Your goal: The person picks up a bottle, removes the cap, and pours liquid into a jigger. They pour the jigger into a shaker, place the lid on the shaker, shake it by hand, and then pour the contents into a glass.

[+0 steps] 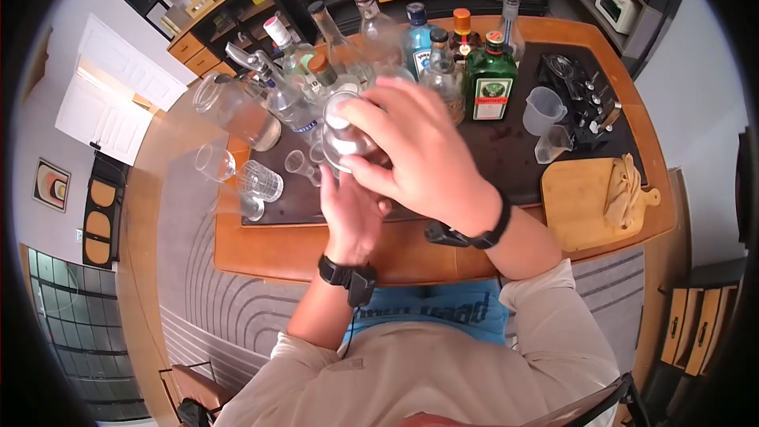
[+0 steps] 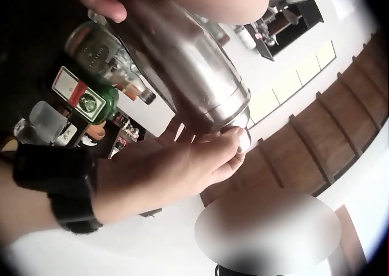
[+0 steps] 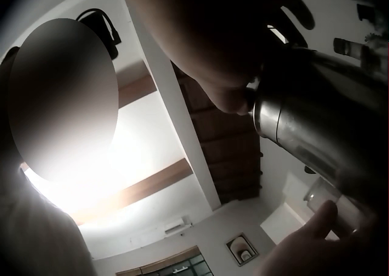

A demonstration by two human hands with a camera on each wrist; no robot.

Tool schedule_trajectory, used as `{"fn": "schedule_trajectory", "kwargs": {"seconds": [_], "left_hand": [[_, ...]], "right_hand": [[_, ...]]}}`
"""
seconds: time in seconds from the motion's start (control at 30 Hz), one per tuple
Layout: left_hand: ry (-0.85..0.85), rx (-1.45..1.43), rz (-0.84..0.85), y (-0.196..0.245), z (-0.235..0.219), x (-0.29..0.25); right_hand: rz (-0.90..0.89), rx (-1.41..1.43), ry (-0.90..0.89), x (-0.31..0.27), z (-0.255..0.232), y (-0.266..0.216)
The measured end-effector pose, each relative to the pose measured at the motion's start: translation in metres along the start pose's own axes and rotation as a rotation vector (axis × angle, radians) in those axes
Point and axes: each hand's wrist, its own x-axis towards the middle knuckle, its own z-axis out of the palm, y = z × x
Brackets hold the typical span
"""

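Observation:
Both hands hold a shiny steel cocktail shaker (image 1: pixel 345 138) above the near left part of the table. My right hand (image 1: pixel 431 142) comes over it from above, thumb and fingers pinching the small cap (image 2: pixel 244 137) at its narrow end, as the left wrist view shows. Under and around the lower body of the shaker (image 2: pixel 182 60) my left hand (image 1: pixel 353 217) grips it, its thumb on the near side. The right wrist view shows the metal body (image 3: pixel 304 106) dark and tilted. Most of the left fingers are hidden behind the shaker.
Several bottles stand behind the hands, among them a green bottle (image 1: pixel 490 83). At left are a glass jar (image 1: pixel 237 115) and a cut-glass tumbler (image 1: pixel 261 182). At right lie a plastic measuring jug (image 1: pixel 544 111), a black tool rack (image 1: pixel 581 87) and a wooden board (image 1: pixel 577 205) with a cloth (image 1: pixel 624 194).

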Motion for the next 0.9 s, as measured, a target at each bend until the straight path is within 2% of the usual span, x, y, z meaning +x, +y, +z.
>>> {"fn": "schedule_trajectory", "kwargs": {"seconds": [0.03,0.17,0.27,0.3,0.33,0.4,0.43,0.47,0.53,0.57,0.63,0.67,0.73,0.77,0.8,0.87,0.9], "left_hand": [[0.235,0.050,-0.078,-0.005,0.012,-0.003],[0.176,-0.052,-0.050,-0.014,0.014,-0.006],[0.245,-0.119,-0.073,-0.016,0.033,-0.004],[0.192,-0.157,-0.143,-0.022,0.019,-0.002],[0.186,-0.155,-0.141,-0.029,0.001,-0.003],[0.221,-0.161,-0.327,-0.037,-0.022,-0.005],[0.209,-0.201,-0.285,-0.039,-0.025,-0.004],[0.213,-0.202,-0.293,-0.029,-0.010,-0.009],[0.107,0.100,0.197,0.007,0.041,-0.020],[0.111,0.096,0.194,0.020,0.062,-0.023],[0.306,-0.111,0.365,0.038,0.090,-0.027],[0.302,-0.115,0.374,0.032,0.076,-0.021],[0.104,-0.033,0.098,0.011,0.026,-0.006],[0.171,0.055,-0.039,0.005,0.027,-0.011],[0.159,0.060,-0.040,0.002,0.026,-0.011],[0.130,0.005,-0.105,-0.004,0.024,-0.019],[0.063,-0.017,-0.092,-0.006,0.018,-0.017]], "right_hand": [[0.079,0.031,-0.040,-0.003,0.012,0.004],[0.027,-0.019,-0.064,-0.008,0.015,-0.008],[0.023,-0.021,-0.112,-0.013,0.023,-0.011],[0.033,-0.037,-0.137,-0.015,0.026,-0.008],[0.029,-0.041,-0.132,-0.015,0.028,-0.005],[0.229,-0.023,-0.361,-0.016,0.027,-0.001],[0.235,-0.026,-0.360,-0.016,0.023,-0.002],[0.171,-0.006,-0.229,-0.011,0.015,-0.008],[0.021,0.067,0.052,0.002,-0.009,-0.022],[-0.044,0.109,0.143,0.003,-0.023,-0.027],[-0.181,0.245,0.359,0.004,-0.024,-0.029],[-0.191,0.246,0.359,0.004,-0.020,-0.026],[0.034,0.034,0.028,0.001,-0.010,-0.020],[0.093,0.030,-0.020,0.005,0.000,-0.016],[0.091,0.020,-0.011,0.004,-0.002,-0.012],[0.136,0.022,-0.104,-0.001,-0.007,-0.014],[0.106,0.039,-0.078,-0.001,-0.008,-0.013]]}}
